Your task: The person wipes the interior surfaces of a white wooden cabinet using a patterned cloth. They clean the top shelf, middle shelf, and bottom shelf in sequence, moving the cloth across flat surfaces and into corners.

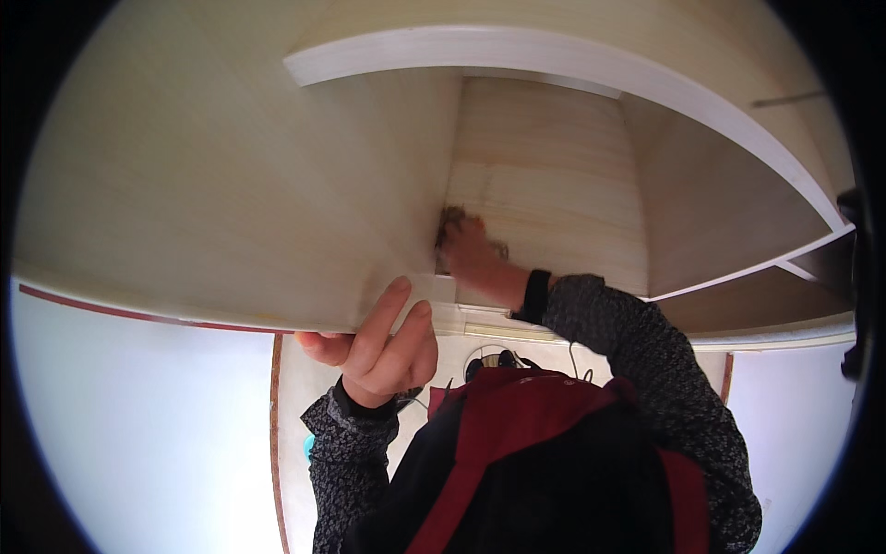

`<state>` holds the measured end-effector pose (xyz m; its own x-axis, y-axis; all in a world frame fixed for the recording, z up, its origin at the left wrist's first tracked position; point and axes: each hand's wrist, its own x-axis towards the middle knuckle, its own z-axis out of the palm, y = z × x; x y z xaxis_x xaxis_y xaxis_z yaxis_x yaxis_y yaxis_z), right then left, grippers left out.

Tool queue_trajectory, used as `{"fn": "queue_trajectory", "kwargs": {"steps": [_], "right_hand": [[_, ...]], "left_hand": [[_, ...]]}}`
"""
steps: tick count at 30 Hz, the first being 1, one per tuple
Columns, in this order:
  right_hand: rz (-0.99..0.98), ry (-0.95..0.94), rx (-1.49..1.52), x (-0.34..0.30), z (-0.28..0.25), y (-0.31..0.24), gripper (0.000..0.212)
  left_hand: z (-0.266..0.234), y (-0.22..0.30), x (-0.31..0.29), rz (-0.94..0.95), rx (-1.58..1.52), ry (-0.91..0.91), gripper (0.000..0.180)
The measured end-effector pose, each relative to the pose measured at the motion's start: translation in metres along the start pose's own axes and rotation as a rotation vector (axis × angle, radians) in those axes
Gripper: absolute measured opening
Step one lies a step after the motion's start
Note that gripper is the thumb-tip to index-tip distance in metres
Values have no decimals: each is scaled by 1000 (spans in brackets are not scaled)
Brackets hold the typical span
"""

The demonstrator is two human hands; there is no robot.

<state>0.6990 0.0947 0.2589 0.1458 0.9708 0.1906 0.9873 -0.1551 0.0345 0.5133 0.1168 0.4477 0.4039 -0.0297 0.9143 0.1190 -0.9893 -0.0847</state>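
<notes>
At lower centre, my left hand (pixel 392 346) grips the edge of a large pale wooden cabinet door panel (pixel 212 203). Its fingers lie along the panel's inner face and the thumb is at the edge. My right hand (pixel 475 254) reaches into the cabinet (pixel 544 166), close to the corner beside the panel. A crumpled brownish cloth (pixel 452 220) shows around its fingers, pressed to the wood. The hand is slightly blurred, and its fingertips are partly hidden by the cloth.
A pale shelf edge (pixel 517 42) curves above my right arm. Further compartments (pixel 766 300) lie at the right. Below are the light floor (pixel 554 360), a thin dark cable (pixel 574 360) and my dark shoes (pixel 489 362). A dark red strip (pixel 138 312) runs along the panel's edge.
</notes>
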Motion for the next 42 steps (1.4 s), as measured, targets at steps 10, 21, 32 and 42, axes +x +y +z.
{"fn": "queue_trajectory", "kwargs": {"steps": [10, 21, 32, 42], "right_hand": [[-16, 96, 537, -35, -29, -22, 16], [-9, 234, 330, -67, -25, -18, 21], [426, 238, 72, -274, -83, 94, 13], [444, 233, 415, -250, -91, 86, 17]], "left_hand": [[-3, 2, -1, -46, 14, -67, 17], [1, -3, -10, -89, 91, -65, 22], [-1, -3, -15, -56, 121, -54, 19], [-5, 1, -18, -39, 54, -26, 15]]}}
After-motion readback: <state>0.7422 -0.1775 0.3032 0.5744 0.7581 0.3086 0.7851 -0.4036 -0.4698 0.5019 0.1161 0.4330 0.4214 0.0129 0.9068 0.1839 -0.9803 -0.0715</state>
